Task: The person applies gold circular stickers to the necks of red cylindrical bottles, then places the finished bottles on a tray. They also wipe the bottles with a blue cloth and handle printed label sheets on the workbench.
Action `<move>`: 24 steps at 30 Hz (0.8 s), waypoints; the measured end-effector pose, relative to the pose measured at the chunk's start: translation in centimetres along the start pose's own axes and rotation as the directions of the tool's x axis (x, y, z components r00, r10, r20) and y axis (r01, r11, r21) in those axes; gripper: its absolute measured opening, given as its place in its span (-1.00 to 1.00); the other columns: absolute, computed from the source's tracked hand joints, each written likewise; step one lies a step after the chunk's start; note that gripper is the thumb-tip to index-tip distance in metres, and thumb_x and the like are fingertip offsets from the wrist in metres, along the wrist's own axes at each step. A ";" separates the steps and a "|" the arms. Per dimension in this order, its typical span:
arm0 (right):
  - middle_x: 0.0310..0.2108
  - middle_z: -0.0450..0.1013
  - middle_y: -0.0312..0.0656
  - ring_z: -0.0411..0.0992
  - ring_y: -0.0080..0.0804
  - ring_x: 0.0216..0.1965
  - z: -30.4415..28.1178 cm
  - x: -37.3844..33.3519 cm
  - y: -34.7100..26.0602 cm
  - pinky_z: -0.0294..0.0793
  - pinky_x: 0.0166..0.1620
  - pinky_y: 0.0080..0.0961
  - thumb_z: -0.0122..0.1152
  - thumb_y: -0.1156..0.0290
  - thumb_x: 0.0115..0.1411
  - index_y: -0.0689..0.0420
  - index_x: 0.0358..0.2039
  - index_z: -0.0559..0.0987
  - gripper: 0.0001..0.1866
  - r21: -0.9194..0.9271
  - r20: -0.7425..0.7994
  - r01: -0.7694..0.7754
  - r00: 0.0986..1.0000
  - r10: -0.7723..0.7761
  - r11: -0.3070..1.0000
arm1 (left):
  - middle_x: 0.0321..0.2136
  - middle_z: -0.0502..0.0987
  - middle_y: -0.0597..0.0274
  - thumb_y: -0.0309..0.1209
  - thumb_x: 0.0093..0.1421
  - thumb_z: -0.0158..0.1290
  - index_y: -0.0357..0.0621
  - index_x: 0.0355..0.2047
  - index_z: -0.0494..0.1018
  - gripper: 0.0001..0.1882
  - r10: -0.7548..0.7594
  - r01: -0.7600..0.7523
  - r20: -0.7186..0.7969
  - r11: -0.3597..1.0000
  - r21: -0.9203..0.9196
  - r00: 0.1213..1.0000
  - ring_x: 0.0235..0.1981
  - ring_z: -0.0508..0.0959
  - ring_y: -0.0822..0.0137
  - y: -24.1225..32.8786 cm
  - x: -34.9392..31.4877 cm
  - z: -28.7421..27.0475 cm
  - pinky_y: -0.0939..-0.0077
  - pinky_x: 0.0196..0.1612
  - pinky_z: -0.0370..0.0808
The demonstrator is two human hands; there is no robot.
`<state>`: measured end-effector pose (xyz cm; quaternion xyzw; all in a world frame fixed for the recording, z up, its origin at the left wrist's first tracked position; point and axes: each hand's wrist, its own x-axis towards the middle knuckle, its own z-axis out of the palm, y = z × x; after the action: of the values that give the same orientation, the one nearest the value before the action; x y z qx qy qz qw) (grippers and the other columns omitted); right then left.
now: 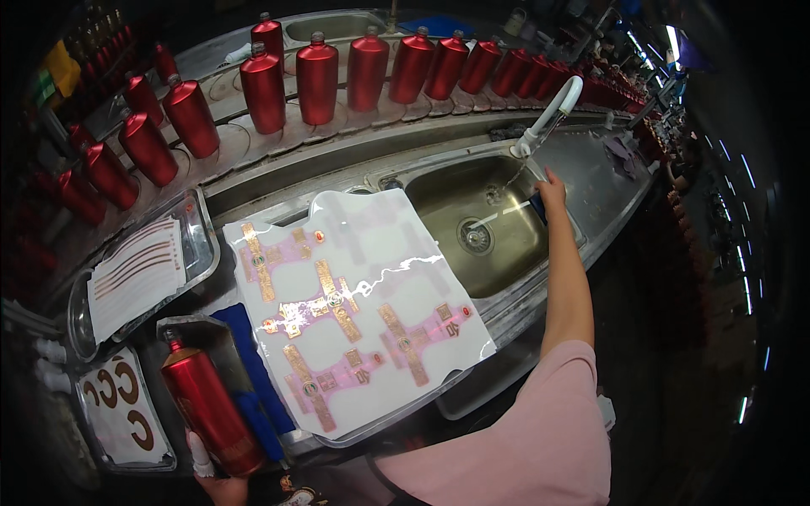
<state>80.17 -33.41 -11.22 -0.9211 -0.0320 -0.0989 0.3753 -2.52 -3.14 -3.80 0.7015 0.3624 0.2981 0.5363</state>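
Observation:
At the lower left, my left hand [221, 487] curls round the base of a glossy red bottle [211, 409], with white covering on the fingers. The bottle leans with its neck up and away, beside a metal holder [198, 331]. My right arm reaches out to the sink, where my right hand [553, 196] is closed round a small dark blue piece [537, 205], mostly hidden by the fingers. Between my hands lies a white sheet [380, 253] bearing several pink and gold cross-shaped decals [333, 295]. It looks wet and shiny.
A steel sink [472, 240] with a white curved faucet [557, 110] sits at the right. Red bottles [317, 84] line a plated conveyor behind. Trays of striped decals [139, 270] and brown curved decals [126, 384] stand left. A blue cloth [253, 371] lies beside the sheet.

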 end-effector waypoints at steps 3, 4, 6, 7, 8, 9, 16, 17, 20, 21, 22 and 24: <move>-0.19 0.62 -0.24 0.53 -0.52 -0.24 -2.1 -4.2 1.4 0.47 -0.13 -0.53 0.30 0.46 0.04 0.08 0.23 0.54 -0.35 0.083 -0.054 -0.086 0.994 0.091 0.993 | 0.36 0.22 -0.01 -0.51 0.15 0.30 0.11 0.48 -0.01 -0.02 0.198 -0.206 0.057 0.923 0.326 0.978 0.27 0.36 0.09 -0.7 -0.2 -0.9 0.10 0.32 0.33; -0.17 0.62 -0.24 0.54 -0.51 -0.23 -3.0 -6.2 1.2 0.47 -0.13 -0.53 0.29 0.45 0.07 0.11 0.21 0.55 -0.39 0.183 -0.007 -0.068 0.997 0.070 0.981 | 0.38 0.18 -0.05 -0.49 0.08 0.36 0.11 0.48 -0.01 0.05 0.137 -0.154 0.072 0.922 0.354 0.988 0.30 0.31 0.04 -0.6 -0.1 -1.2 0.08 0.34 0.27; -0.14 0.62 -0.23 0.54 -0.49 -0.22 -5.1 -10.7 -0.3 0.47 -0.12 -0.53 0.28 0.43 0.13 0.19 0.16 0.58 -0.48 0.348 0.026 -0.156 0.987 0.157 0.924 | 0.43 0.04 -0.17 -0.28 -0.03 0.44 0.15 0.47 0.05 0.11 0.181 -0.212 0.119 0.913 0.350 0.976 0.41 0.13 -0.14 -0.2 0.0 -1.5 -0.06 0.41 0.04; -0.15 0.61 -0.24 0.54 -0.49 -0.22 -6.3 -13.1 -1.7 0.48 -0.13 -0.52 0.26 0.43 0.15 0.20 0.13 0.59 -0.52 0.469 0.093 -0.201 0.980 0.178 0.860 | 0.46 -0.04 -0.22 -0.15 -0.05 0.45 0.21 0.46 0.08 0.11 0.233 -0.266 0.129 0.845 0.463 0.964 0.45 0.03 -0.23 0.2 0.1 -1.6 -0.15 0.43 -0.08; -0.15 0.60 -0.25 0.54 -0.49 -0.21 -7.5 -15.6 -3.4 0.49 -0.14 -0.51 0.24 0.44 0.17 0.21 0.10 0.60 -0.55 0.566 0.144 -0.303 0.952 0.270 0.767 | 0.47 -0.06 -0.21 -0.10 -0.02 0.42 0.26 0.45 0.09 0.07 0.281 -0.326 0.165 0.819 0.472 0.945 0.45 0.00 -0.26 0.7 0.1 -1.7 -0.19 0.43 -0.09; -0.16 0.59 -0.26 0.54 -0.50 -0.21 -8.8 -18.2 -5.3 0.50 -0.15 -0.50 0.22 0.45 0.19 0.22 0.07 0.61 -0.59 0.660 0.215 -0.363 0.930 0.297 0.658 | 0.47 -0.09 -0.21 -0.04 0.00 0.39 0.31 0.45 0.11 0.04 0.293 -0.355 0.202 0.791 0.498 0.935 0.46 -0.03 -0.29 1.1 0.1 -1.7 -0.23 0.42 -0.11; -0.11 0.48 -0.17 0.50 -0.48 -0.08 -10.9 -39.0 -20.8 0.57 -0.06 -0.52 0.17 0.69 0.13 0.27 0.14 0.43 -0.49 0.747 0.596 -0.457 0.782 -0.181 0.483 | 0.43 -0.07 -0.42 0.08 0.11 0.26 0.36 0.36 0.31 -0.20 0.387 -0.478 0.281 0.708 0.520 0.878 0.45 -0.04 -0.36 1.4 -0.1 -2.4 -0.34 0.40 -0.27; -0.10 0.47 -0.15 0.50 -0.49 -0.07 -10.7 -42.4 -22.6 0.55 -0.04 -0.54 0.20 0.72 0.11 0.27 0.15 0.41 -0.46 0.734 0.606 -0.445 0.771 -0.197 0.513 | 0.43 -0.07 -0.43 0.06 0.10 0.27 0.31 0.37 0.30 -0.18 0.383 -0.462 0.258 0.712 0.529 0.887 0.46 -0.03 -0.34 1.1 -0.3 -2.4 -0.34 0.40 -0.28; -0.08 0.46 -0.14 0.49 -0.50 -0.09 -9.9 -52.0 -27.2 0.51 -0.01 -0.57 0.30 0.69 0.11 0.26 0.12 0.41 -0.47 0.712 0.658 -0.377 0.652 -0.376 0.592 | 0.42 -0.05 -0.46 -0.01 0.08 0.30 0.15 0.39 0.27 -0.13 0.345 -0.392 0.189 0.775 0.495 0.919 0.46 -0.01 -0.29 0.6 -0.8 -2.4 -0.35 0.39 -0.31; -0.08 0.46 -0.16 0.48 -0.50 -0.10 -8.9 -54.8 -28.5 0.49 -0.03 -0.57 0.32 0.65 0.13 0.25 0.09 0.43 -0.50 0.705 0.680 -0.361 0.590 -0.436 0.611 | 0.42 -0.06 -0.46 -0.04 0.08 0.31 0.11 0.39 0.26 -0.12 0.343 -0.386 0.181 0.764 0.517 0.922 0.46 0.00 -0.29 0.4 -1.0 -2.3 -0.36 0.38 -0.31; -0.09 0.46 -0.17 0.47 -0.49 -0.10 -8.2 -57.4 -29.5 0.48 -0.04 -0.57 0.34 0.62 0.15 0.25 0.06 0.44 -0.54 0.717 0.683 -0.346 0.525 -0.509 0.605 | 0.42 -0.07 -0.47 -0.06 0.07 0.32 0.08 0.40 0.26 -0.11 0.332 -0.375 0.179 0.761 0.529 0.926 0.46 0.01 -0.29 0.4 -1.2 -2.2 -0.37 0.38 -0.31; -0.13 0.44 -0.23 0.44 -0.59 -0.10 -6.3 -61.0 -30.9 0.44 0.00 -0.65 0.35 0.65 0.16 0.25 0.01 0.44 -0.58 0.746 0.631 -0.119 0.441 -0.639 0.655 | 0.42 -0.08 -0.48 -0.10 0.06 0.33 0.04 0.39 0.27 -0.11 0.312 -0.346 0.154 0.795 0.498 0.938 0.44 0.07 -0.28 0.3 -1.4 -2.0 -0.40 0.36 -0.31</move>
<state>15.40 -14.75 1.79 -0.6016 -0.4071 0.3336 0.6009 -4.88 -3.26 -3.00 0.8809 0.2845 0.2556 0.2790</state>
